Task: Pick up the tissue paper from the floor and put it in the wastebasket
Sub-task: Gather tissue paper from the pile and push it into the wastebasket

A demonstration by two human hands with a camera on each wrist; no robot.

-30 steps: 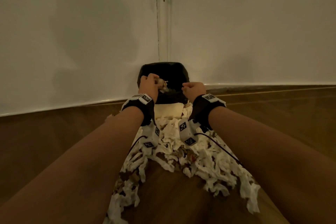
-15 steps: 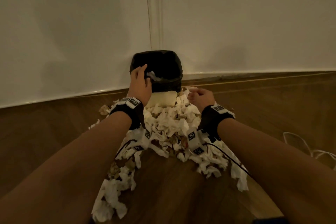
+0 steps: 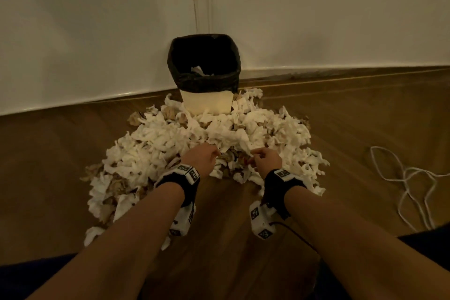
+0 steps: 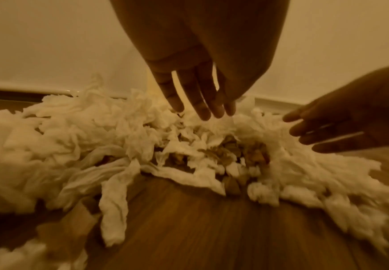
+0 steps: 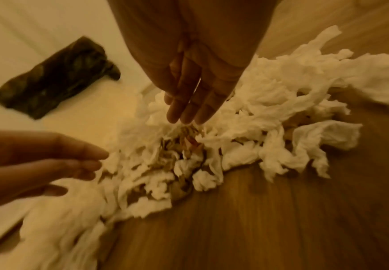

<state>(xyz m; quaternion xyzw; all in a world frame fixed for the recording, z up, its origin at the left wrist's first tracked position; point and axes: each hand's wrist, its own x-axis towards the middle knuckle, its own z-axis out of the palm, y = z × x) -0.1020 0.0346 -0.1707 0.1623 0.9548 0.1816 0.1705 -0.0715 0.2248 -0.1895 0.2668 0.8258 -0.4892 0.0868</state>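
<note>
A wide heap of white tissue paper (image 3: 170, 146) mixed with brown scraps lies on the wooden floor in front of the wastebasket (image 3: 206, 101), a cream bin with a black liner (image 3: 204, 80) and some tissue inside. My left hand (image 3: 203, 157) hovers over the near middle of the heap with its fingers (image 4: 198, 102) straight and empty. My right hand (image 3: 266, 159) is beside it, its fingers (image 5: 189, 107) also straight, tips just above the tissue (image 5: 246, 127). In the left wrist view the heap (image 4: 73, 137) spreads across the floor. Neither hand holds anything.
The wastebasket stands against a white wall corner (image 3: 199, 7) with a baseboard. A white cord (image 3: 404, 180) lies looped on the floor at the right. Bare wooden floor (image 3: 231, 238) lies between my forearms.
Both hands have come back from the wastebasket's rim down to the near side of the heap. The tissue the left hand held is gone from it. The camera has pulled back.
</note>
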